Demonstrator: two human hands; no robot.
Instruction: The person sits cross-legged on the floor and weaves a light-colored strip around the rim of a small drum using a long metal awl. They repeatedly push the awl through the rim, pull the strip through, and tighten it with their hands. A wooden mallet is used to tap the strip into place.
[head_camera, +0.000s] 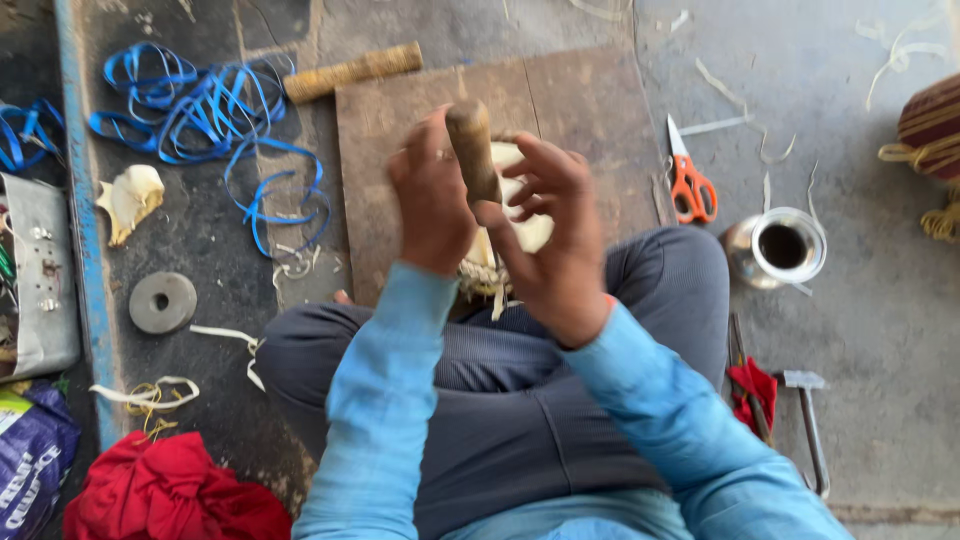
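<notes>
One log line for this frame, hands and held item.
left hand: gripping wooden handle | right hand: on handle, pale piece behind | board beneath

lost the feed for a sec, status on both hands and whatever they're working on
Left hand and right hand both closed on wooden handle. Pale rounded piece behind the fingers, over the board. Nothing blocking.

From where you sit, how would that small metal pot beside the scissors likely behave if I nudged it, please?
The metal pot looks rounded at the belly, so it may rock or tip rather than slide. Its polished surface could be slippery to grasp. What it holds cannot be seen, so a spill is possible. The orange-handled scissors lie close beside it.
</notes>
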